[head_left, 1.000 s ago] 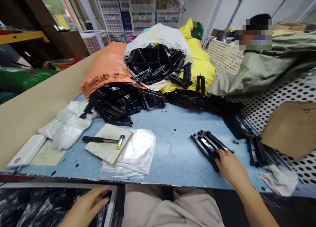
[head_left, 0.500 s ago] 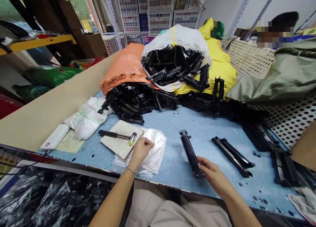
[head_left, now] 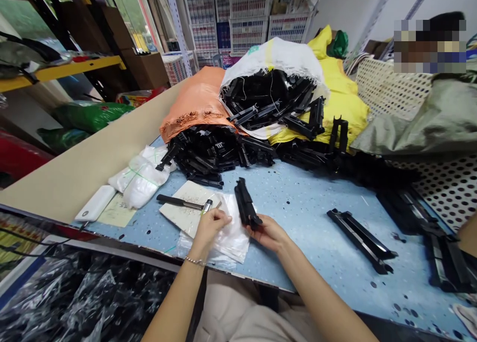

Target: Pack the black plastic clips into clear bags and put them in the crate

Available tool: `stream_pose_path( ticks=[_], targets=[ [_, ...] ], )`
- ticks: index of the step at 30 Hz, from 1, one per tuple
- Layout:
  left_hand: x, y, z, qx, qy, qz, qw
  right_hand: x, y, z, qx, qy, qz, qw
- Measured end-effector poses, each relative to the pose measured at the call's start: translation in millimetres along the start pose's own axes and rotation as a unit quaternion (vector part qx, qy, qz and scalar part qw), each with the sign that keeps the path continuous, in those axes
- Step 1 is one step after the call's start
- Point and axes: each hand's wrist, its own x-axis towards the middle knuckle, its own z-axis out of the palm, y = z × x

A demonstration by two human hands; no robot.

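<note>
My right hand [head_left: 267, 233] grips the near end of a long black plastic part [head_left: 246, 203], held tilted at the right edge of a stack of clear plastic bags [head_left: 233, 233]. Over the left side of that stack is my left hand [head_left: 213, 225], thumb and fingers pinched together; it seems to be on the edge of a bag, but the thin film is hard to make out. Just beyond it, a hammer [head_left: 182, 202] with a black handle lies on a pale square board [head_left: 186, 223]. A second black plastic part [head_left: 359, 240] rests on the blue table to the right.
Orange [head_left: 201, 96], white [head_left: 279, 54] and yellow [head_left: 335, 89] sacks spill black parts along the table's back. At left lie a white device [head_left: 96, 203] and a tied plastic bundle [head_left: 139, 180]. A person sits behind the perforated basket [head_left: 391, 84].
My right hand has carried the black part leftward to the bag stack, close to my left hand. My left hand stays pinched in nearly the same place. The view has shifted slightly.
</note>
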Motion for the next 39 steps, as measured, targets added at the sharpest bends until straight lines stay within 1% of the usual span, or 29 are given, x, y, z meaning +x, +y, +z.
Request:
stream_pose_path(
  ticks=[2, 4, 6, 9, 11, 13, 15, 17, 18, 19, 21, 23, 24, 25, 26, 28, 30, 32, 33, 34, 36, 37, 38, 39],
  targets=[
    [-2.8, 4.5, -9.5, -0.024, 0.014, 0.001, 1.000, -6.8, -3.4, -10.9, -0.002, 0.015, -0.014, 1.000],
    [-5.6, 6.2, -13.8, -0.037, 0.030, 0.008, 0.999, -18.8, -8.9, -20.0, -0.009, 0.026, -0.027, 0.999],
    [-7.7, 4.7, -10.6, -0.039, 0.038, 0.022, 0.998, -31.6, -12.9, -22.1, -0.021, 0.026, -0.045, 0.998],
    [-9.1, -0.8, 4.4, -0.011, 0.036, 0.047, 0.998, -41.2, -11.9, -10.2, -0.030, -0.005, -0.060, 0.998],
    [-9.7, -3.1, 13.7, 0.020, 0.026, 0.061, 0.998, -37.5, -6.8, 2.4, -0.022, -0.035, -0.039, 0.998],
    [-10.7, -2.3, 15.8, 0.041, 0.007, 0.072, 0.997, -27.9, -0.8, 11.7, -0.009, -0.053, -0.009, 0.999],
    [-12.7, 1.5, 8.7, 0.027, -0.012, 0.074, 0.997, -17.7, 3.3, 14.0, 0.001, -0.055, 0.005, 0.998],
    [-16.1, 6.7, -5.0, 0.014, -0.010, 0.083, 0.996, -12.2, 4.1, 9.8, 0.007, -0.045, 0.003, 0.999],
    [-18.1, 8.9, -12.2, 0.030, -0.007, 0.098, 0.995, -12.1, 3.3, 6.4, 0.010, -0.038, 0.001, 0.999],
    [-20.0, 10.4, -18.4, 0.066, -0.004, 0.120, 0.991, -14.1, 1.7, 3.0, 0.012, -0.032, 0.000, 0.999],
    [-22.3, 10.8, -24.9, 0.175, -0.012, 0.168, 0.970, -23.7, -2.2, -2.1, 0.004, -0.017, -0.013, 1.000],
    [-21.3, 8.1, -22.7, 0.255, -0.031, 0.195, 0.947, -39.0, -5.1, -4.4, -0.021, -0.008, -0.041, 0.999],
    [-19.5, 6.5, -19.5, 0.270, -0.036, 0.198, 0.942, -47.7, -5.3, -5.1, -0.035, -0.012, -0.045, 0.998],
    [-17.1, 5.1, -15.9, 0.272, -0.041, 0.194, 0.942, -56.1, -4.2, -6.2, -0.048, -0.024, -0.036, 0.998],
    [-14.6, 4.4, -12.7, 0.266, -0.047, 0.185, 0.945, -63.6, -1.8, -7.9, -0.057, -0.043, -0.012, 0.997],
    [-12.0, 6.2, -9.4, 0.248, -0.058, 0.161, 0.953, -73.9, 6.1, -13.9, -0.055, -0.082, 0.069, 0.993],
    [-16.9, 12.8, -9.8, 0.238, -0.077, 0.152, 0.956, -76.0, 15.6, -21.2, -0.028, -0.088, 0.136, 0.986],
    [-32.1, 22.3, -10.4, 0.244, -0.120, 0.172, 0.947, -71.1, 23.0, -25.0, 0.004, -0.073, 0.165, 0.984],
    [-43.1, 27.3, -9.3, 0.250, -0.160, 0.188, 0.936, -67.4, 25.5, -24.1, 0.009, -0.067, 0.162, 0.984],
    [-55.2, 32.0, -7.1, 0.257, -0.209, 0.204, 0.921, -64.0, 27.3, -21.0, -0.001, -0.064, 0.145, 0.987],
    [-79.6, 40.0, -0.6, 0.276, -0.290, 0.227, 0.888, -60.7, 30.0, -8.1, -0.066, -0.049, 0.069, 0.994],
    [-90.4, 43.5, 2.2, 0.290, -0.309, 0.230, 0.876, -62.0, 31.4, 0.7, -0.111, -0.034, 0.019, 0.993],
    [-99.8, 47.1, 3.2, 0.305, -0.309, 0.229, 0.871, -65.6, 33.2, 10.0, -0.157, -0.023, -0.027, 0.987],
    [-108.1, 50.9, 1.5, 0.322, -0.295, 0.224, 0.871, -71.3, 35.1, 19.0, -0.196, -0.026, -0.056, 0.979]
  ],
)
